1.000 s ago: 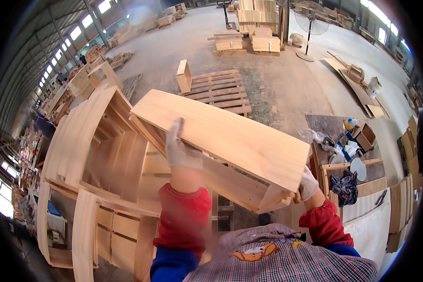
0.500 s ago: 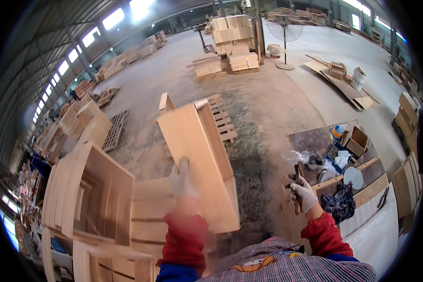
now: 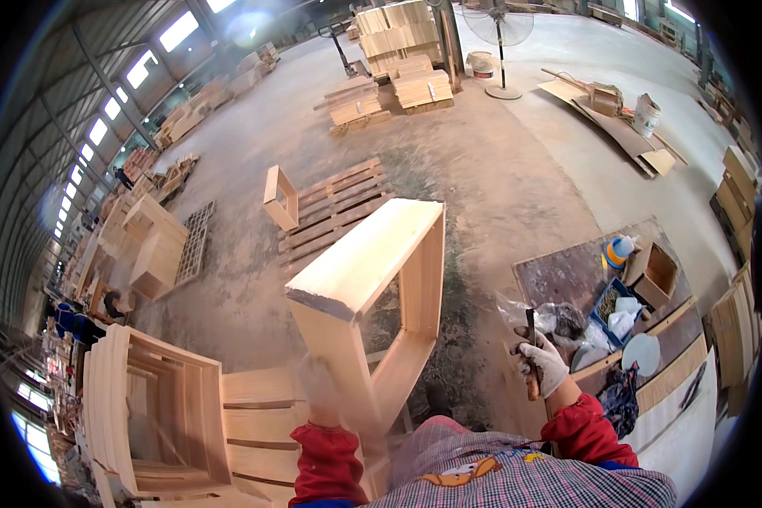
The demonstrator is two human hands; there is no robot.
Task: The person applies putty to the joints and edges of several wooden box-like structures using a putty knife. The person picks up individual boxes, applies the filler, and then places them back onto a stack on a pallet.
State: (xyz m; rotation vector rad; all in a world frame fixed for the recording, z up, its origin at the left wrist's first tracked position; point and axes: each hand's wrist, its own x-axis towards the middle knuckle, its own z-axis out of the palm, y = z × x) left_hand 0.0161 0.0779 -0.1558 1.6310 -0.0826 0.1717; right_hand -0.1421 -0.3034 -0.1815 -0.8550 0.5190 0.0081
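Note:
My left hand (image 3: pixel 320 389), smeared by motion and in a pale glove, is closed on the near lower side of an open four-sided wooden frame (image 3: pixel 351 271). The frame stands tilted in front of me, and through its opening the floor shows. One top corner has a rough, greyish edge. My right hand (image 3: pixel 549 366), gloved in white, is wrapped round a slim tool (image 3: pixel 532 385) with a brown wooden handle and a dark upper part. It hovers beside the worktable (image 3: pixel 559 267), apart from the frame.
Several nested wooden frames (image 3: pixel 157 415) stand at the left beside wooden slats (image 3: pixel 267 406). Ahead, another frame (image 3: pixel 281 199) rests by a pallet (image 3: pixel 334 207). The worktable bears a cardboard box (image 3: pixel 652 275), a blue bin (image 3: pixel 605 309) and a black plastic bag (image 3: pixel 620 398). A fan (image 3: pixel 501 55) stands farther off.
The wooden frame has turned in my left hand, so its opening now shows more fully. The pallet and the frame by it have come into clearer view. My right hand keeps its tool.

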